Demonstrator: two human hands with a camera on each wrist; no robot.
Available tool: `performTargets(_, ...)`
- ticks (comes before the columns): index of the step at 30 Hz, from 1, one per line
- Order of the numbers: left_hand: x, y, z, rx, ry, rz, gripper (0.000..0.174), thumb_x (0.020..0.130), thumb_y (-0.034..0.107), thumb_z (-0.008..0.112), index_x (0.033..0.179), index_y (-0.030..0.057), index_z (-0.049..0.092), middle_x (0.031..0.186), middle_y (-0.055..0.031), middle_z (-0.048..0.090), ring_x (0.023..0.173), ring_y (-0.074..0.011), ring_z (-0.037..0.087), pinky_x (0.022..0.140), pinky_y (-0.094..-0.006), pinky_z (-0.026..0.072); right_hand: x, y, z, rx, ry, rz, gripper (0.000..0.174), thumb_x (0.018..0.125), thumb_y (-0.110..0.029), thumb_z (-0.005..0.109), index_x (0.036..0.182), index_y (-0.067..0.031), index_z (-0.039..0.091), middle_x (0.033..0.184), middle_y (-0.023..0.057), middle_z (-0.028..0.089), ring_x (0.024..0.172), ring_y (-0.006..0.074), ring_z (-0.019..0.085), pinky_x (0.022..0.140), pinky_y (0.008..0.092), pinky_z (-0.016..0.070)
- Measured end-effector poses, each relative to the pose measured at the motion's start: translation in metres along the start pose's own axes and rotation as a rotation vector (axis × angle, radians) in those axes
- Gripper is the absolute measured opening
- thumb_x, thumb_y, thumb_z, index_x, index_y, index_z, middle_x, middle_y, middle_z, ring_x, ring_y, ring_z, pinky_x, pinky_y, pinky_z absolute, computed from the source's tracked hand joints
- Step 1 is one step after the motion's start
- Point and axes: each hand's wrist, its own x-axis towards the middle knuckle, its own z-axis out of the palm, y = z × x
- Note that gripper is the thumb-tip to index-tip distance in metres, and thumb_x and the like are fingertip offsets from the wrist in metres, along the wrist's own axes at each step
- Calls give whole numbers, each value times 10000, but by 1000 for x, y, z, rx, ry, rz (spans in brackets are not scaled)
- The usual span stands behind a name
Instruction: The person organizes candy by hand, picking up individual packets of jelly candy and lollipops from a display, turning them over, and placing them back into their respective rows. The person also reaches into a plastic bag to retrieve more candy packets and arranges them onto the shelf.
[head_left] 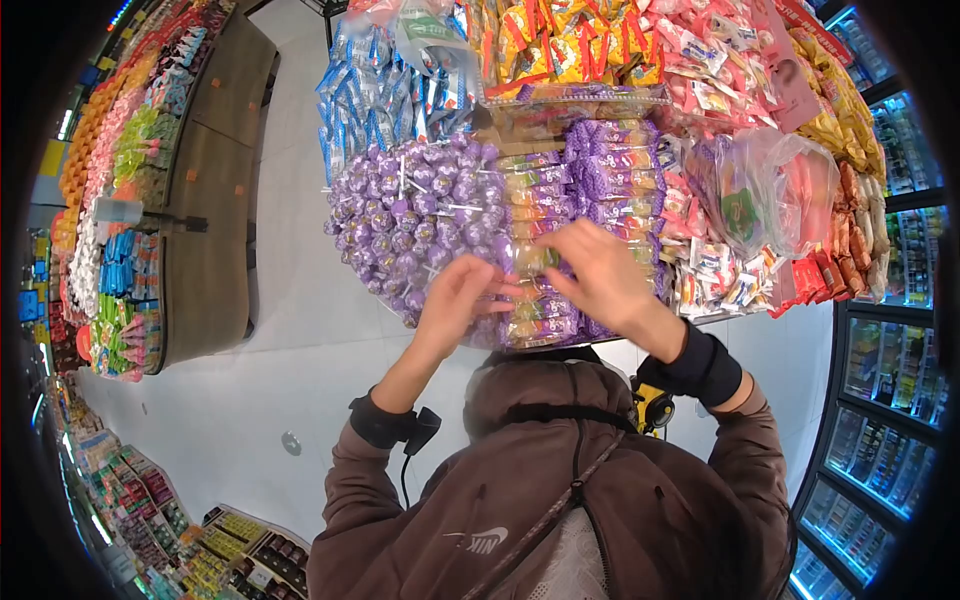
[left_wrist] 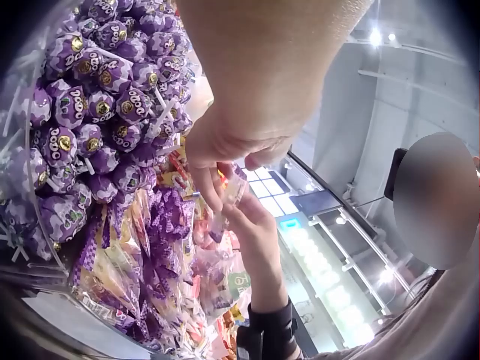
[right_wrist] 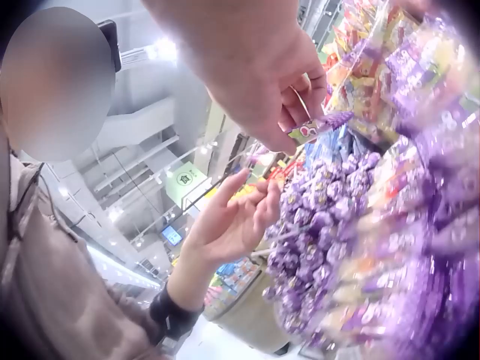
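My right hand (head_left: 605, 275) pinches a small purple-wrapped candy packet (right_wrist: 324, 126) between thumb and fingers, over rows of purple and clear candy packets (head_left: 615, 185). Just left of it is my left hand (head_left: 458, 305), its fingers loosely bent and pointing toward the right hand. Nothing shows in the left palm in the right wrist view. Beside and beyond the left hand, purple-wrapped lollipops (head_left: 400, 215) are heaped with white sticks poking out. From the left wrist, the packet's clear end (left_wrist: 234, 187) shows between the two hands, close to the left fingertips.
Blue packets (head_left: 365, 85), yellow-orange packets (head_left: 550, 45) and pink packets (head_left: 710, 75) fill the back of the display. A clear plastic bag (head_left: 780, 185) lies at the right. Another candy stand (head_left: 205, 150) is across the aisle; lit shelves (head_left: 890, 350) line the right.
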Motion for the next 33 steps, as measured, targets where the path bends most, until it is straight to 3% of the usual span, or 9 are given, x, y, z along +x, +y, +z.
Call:
performTargets(3,2,-1,0,66,-29,6,131,906,141,447,879,19,486,960,-142,581,875,-199,592,726,-325,519,32,25,-11,-39,90,-1,278,693,-79,628,950,-40,528,854,110,543,842,290,516,708,362,432)
performTargets(9,4,-21,4,158,-212,-9,160,911,136,430,941,-9,491,970,-150,580,889,-218,596,758,-330,509,90,72,8,-301,-104,-25,240,704,-83,599,909,-17,492,886,138,553,899,308,518,715,384,454)
performTargets(11,4,-25,5,156,-258,-17,164,912,129,425,954,-16,489,975,-151,579,890,-220,597,766,-330,505,95,79,20,-362,-176,-42,225,714,-42,541,930,9,506,908,155,561,907,310,531,735,390,466)
performTargets(18,4,-28,2,111,-284,-41,166,917,118,411,968,-21,484,977,-149,578,912,-226,594,778,-320,498,98,92,44,-421,-299,-23,223,748,-5,467,962,19,523,948,168,577,916,307,559,747,386,482)
performTargets(21,6,-27,0,107,-288,-36,165,916,116,411,968,-24,483,977,-152,577,913,-223,592,778,-323,499,98,92,47,-442,-369,2,229,750,-19,481,972,15,526,961,169,578,932,311,560,741,380,485)
performTargets(24,7,-25,-1,99,-294,-24,163,916,111,409,967,-26,482,977,-155,576,915,-221,590,778,-324,500,97,95,50,-412,-426,47,331,690,-47,610,987,20,483,954,172,560,948,322,539,766,389,474)
performTargets(27,8,-24,-2,107,-290,-38,161,916,107,407,966,-27,481,976,-157,576,915,-218,589,779,-325,501,104,96,47,-387,-479,142,328,686,-72,637,973,4,500,941,161,568,911,328,554,754,400,472)
performTargets(30,9,-25,-3,102,-295,-43,160,916,105,406,966,-27,481,976,-157,575,915,-219,587,780,-325,501,102,102,46,-352,-369,3,206,754,-51,496,941,-8,569,882,176,613,838,325,600,693,401,491)
performTargets(33,10,-23,-3,100,-292,-52,158,914,102,407,966,-28,480,975,-157,575,913,-217,587,778,-327,502,105,105,53,-384,-479,77,197,756,-46,486,928,-7,574,885,173,616,837,326,602,691,406,490)
